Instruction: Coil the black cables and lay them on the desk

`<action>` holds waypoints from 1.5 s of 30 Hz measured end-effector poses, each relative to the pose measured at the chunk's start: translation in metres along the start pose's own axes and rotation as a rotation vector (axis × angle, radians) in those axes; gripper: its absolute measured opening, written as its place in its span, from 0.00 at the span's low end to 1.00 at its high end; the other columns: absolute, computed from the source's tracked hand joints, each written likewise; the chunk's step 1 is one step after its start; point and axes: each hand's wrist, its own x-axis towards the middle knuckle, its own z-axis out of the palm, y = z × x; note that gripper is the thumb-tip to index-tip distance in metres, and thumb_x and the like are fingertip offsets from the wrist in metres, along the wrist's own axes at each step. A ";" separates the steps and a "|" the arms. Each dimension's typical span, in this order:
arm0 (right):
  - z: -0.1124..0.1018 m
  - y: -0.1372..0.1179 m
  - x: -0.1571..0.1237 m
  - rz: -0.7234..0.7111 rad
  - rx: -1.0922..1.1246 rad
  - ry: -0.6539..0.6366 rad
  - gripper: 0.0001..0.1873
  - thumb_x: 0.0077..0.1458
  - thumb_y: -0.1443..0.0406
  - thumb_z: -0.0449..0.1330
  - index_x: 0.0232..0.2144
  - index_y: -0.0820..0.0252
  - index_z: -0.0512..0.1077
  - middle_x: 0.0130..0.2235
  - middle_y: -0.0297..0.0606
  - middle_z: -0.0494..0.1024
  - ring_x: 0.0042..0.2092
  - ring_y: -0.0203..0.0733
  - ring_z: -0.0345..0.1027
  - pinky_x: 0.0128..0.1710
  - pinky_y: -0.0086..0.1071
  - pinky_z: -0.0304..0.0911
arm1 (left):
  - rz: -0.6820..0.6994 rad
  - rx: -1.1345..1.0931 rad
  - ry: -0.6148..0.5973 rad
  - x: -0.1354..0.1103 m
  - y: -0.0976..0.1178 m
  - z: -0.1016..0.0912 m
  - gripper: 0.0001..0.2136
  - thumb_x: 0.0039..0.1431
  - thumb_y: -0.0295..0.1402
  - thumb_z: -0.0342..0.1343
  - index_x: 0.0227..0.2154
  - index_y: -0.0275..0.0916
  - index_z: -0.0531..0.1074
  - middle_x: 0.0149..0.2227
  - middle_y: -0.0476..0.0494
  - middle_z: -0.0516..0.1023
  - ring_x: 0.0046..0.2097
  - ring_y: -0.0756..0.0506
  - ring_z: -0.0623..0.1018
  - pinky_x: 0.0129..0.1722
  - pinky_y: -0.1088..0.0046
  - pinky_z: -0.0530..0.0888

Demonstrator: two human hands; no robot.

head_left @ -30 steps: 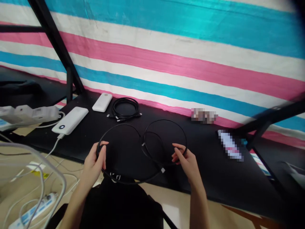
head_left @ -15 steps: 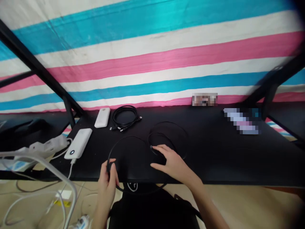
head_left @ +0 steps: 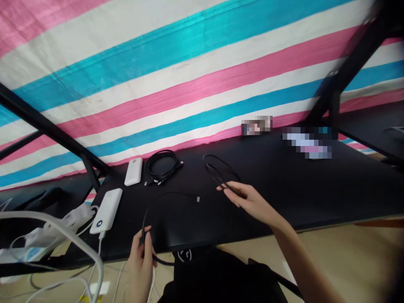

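My left hand [head_left: 142, 254], at the table's front edge, pinches a black cable [head_left: 144, 216] between thumb and fingers. From there the cable arcs over the tabletop to a metal-tipped plug [head_left: 198, 199] lying between my hands. Further right, my right hand [head_left: 246, 198] grips loose loops of black cable [head_left: 214, 158] just above the table. Whether both hands hold one and the same cable is hard to trace. A second black cable [head_left: 147, 164] lies neatly coiled at the back left, its plugs facing the front.
Two white power banks [head_left: 133, 171] lie at the left of the black table [head_left: 284, 185]; the nearer has a white cable plugged in. A white power strip [head_left: 71, 221] sits further left. Blurred-out items [head_left: 309, 143] lie at the back right. Black frame bars [head_left: 47, 130] slant up at both sides.
My right hand has moved right and closed around the cable loops, drawing them away from the left hand's arc. The left hand keeps its hold. The camera view has tilted.
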 end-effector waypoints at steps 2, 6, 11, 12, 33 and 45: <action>-0.012 -0.005 -0.003 -0.022 0.045 0.116 0.16 0.57 0.57 0.53 0.41 0.59 0.73 0.23 0.30 0.66 0.24 0.31 0.57 0.24 0.26 0.54 | 0.001 -0.001 0.013 0.000 0.000 -0.001 0.26 0.51 0.52 0.52 0.48 0.40 0.64 0.16 0.57 0.60 0.16 0.53 0.63 0.14 0.80 0.63; -0.035 -0.001 -0.013 -0.053 0.030 0.296 0.13 0.56 0.58 0.56 0.38 0.60 0.74 0.21 0.29 0.62 0.22 0.30 0.55 0.22 0.26 0.52 | 0.010 -0.010 0.083 0.001 0.003 -0.004 0.28 0.49 0.54 0.52 0.47 0.39 0.66 0.15 0.57 0.61 0.15 0.53 0.63 0.13 0.80 0.63; -0.045 0.001 -0.029 -0.074 0.039 0.417 0.11 0.55 0.59 0.57 0.35 0.60 0.75 0.20 0.29 0.62 0.21 0.30 0.54 0.22 0.27 0.54 | 0.001 -0.042 0.133 -0.001 0.008 -0.002 0.29 0.51 0.52 0.52 0.51 0.39 0.64 0.14 0.56 0.62 0.16 0.52 0.63 0.13 0.80 0.61; -0.044 -0.002 -0.031 -0.084 0.040 0.434 0.12 0.55 0.60 0.56 0.35 0.59 0.75 0.20 0.29 0.63 0.21 0.30 0.54 0.22 0.27 0.54 | -0.007 -0.074 0.117 -0.002 0.011 0.002 0.29 0.51 0.51 0.52 0.52 0.40 0.64 0.13 0.57 0.62 0.16 0.52 0.64 0.13 0.80 0.61; 0.014 -0.011 -0.045 -0.271 -0.341 -0.015 0.18 0.54 0.62 0.59 0.48 0.51 0.69 0.46 0.40 0.71 0.48 0.43 0.66 0.49 0.40 0.62 | -0.277 -0.677 -0.370 -0.037 0.068 0.082 0.18 0.55 0.44 0.53 0.45 0.40 0.64 0.12 0.62 0.55 0.11 0.56 0.57 0.11 0.83 0.54; 0.004 -0.050 -0.062 -0.153 -0.264 0.040 0.20 0.42 0.61 0.64 0.42 0.47 0.74 0.35 0.37 0.76 0.42 0.49 0.68 0.41 0.40 0.65 | -0.021 -0.439 -0.547 -0.050 0.116 0.061 0.09 0.39 0.38 0.63 0.16 0.38 0.73 0.15 0.47 0.68 0.18 0.51 0.65 0.17 0.75 0.62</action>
